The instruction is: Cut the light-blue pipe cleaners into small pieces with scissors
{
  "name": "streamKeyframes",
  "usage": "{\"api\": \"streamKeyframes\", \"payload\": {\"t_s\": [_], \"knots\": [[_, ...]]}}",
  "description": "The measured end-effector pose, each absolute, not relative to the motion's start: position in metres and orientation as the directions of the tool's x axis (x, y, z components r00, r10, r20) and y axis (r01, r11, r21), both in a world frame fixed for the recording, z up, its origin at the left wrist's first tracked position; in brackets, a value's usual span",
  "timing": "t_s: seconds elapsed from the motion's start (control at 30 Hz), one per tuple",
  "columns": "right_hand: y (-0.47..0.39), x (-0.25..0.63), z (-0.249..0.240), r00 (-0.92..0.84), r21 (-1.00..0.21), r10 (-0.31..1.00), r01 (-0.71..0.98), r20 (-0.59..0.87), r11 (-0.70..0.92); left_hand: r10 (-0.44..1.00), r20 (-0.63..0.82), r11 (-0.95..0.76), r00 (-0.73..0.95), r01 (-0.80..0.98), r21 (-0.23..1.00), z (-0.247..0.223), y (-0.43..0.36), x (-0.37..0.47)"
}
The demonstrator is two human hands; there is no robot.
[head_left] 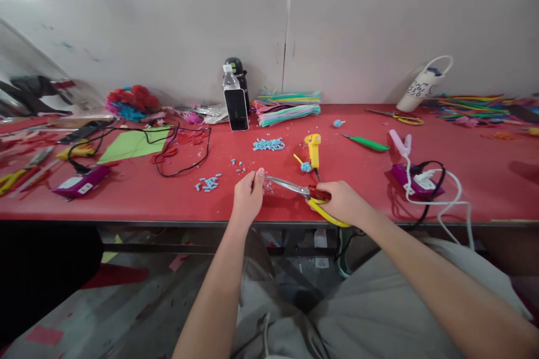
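My right hand grips the scissors by their red and yellow handles, blades pointing left. The blade tips are beside my left hand, whose thumb and fingers pinch something too small to make out, close to the tips. Small blue pieces form a pile behind the blades, and a looser group of blue pieces lies left of my left hand. A yellow glue gun rests behind the scissors, with a blue fuzzy ball beside it.
At the back of the red table stand a phone, a bottle and bundles of pipe cleaners. On the right are a green tool, a white cable and a purple power block. Black cable and green paper lie left.
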State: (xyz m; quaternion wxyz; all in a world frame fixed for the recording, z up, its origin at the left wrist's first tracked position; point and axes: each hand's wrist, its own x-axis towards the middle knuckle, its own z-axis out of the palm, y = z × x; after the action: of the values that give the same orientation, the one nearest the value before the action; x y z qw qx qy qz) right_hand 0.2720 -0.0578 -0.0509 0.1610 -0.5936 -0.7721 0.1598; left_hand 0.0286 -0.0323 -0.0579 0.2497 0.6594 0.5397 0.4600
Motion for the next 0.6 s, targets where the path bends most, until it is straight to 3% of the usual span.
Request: {"api": "streamKeyframes", "payload": {"t_s": [0.6], "knots": [[-0.0574,0.2694,-0.0471,-0.242,-0.429,0.968,0.870,0.060,0.244,0.943,0.332,-0.282,-0.014,0.494,0.822,-0.0558,-0.0323,0.0294]]}}
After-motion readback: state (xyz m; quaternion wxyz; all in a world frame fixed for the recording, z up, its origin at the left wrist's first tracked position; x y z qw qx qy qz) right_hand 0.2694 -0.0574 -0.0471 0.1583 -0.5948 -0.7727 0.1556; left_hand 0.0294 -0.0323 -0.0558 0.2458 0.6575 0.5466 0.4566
